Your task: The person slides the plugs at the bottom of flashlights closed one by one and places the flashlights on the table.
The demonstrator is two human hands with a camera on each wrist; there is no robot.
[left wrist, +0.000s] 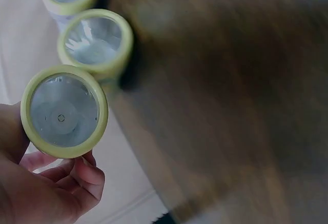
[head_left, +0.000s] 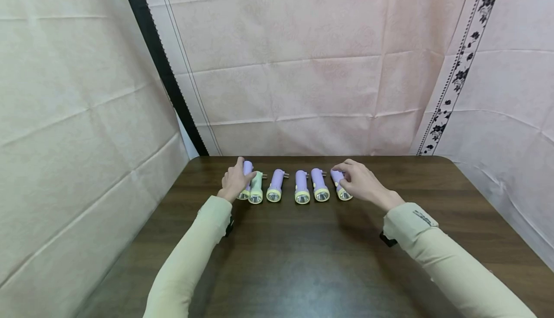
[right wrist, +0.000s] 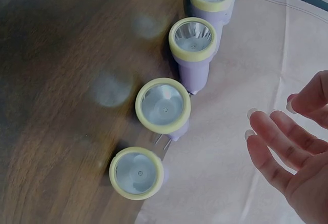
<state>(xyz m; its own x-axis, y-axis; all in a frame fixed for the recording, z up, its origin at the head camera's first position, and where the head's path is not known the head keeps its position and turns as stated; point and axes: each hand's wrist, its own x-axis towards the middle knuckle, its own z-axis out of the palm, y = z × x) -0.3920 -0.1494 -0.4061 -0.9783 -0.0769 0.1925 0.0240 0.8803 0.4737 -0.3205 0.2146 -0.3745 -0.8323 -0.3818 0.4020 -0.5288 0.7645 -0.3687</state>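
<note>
My left hand (head_left: 235, 179) grips the leftmost purple flashlight (left wrist: 64, 111), its fingers curled behind the pale yellow rim. Right beside it lies a mint green flashlight (head_left: 256, 182). My right hand (head_left: 359, 182) hovers by the rightmost purple flashlight (head_left: 337, 177). In the right wrist view its fingers (right wrist: 274, 131) are loosely bent, apart from the flashlights, with nothing between them. Between the hands lie three more purple flashlights, one nearer the left (head_left: 275, 182), one in the middle (head_left: 301, 183) and one further right (head_left: 319, 180). Metal prongs stick out at the tail of some.
The flashlights form a row near the far edge of a dark brown wooden table (head_left: 285, 255), lenses toward me. Pale cloth (head_left: 285, 77) hangs behind the table and along both sides. A black strip (head_left: 162, 63) runs down the cloth at the left.
</note>
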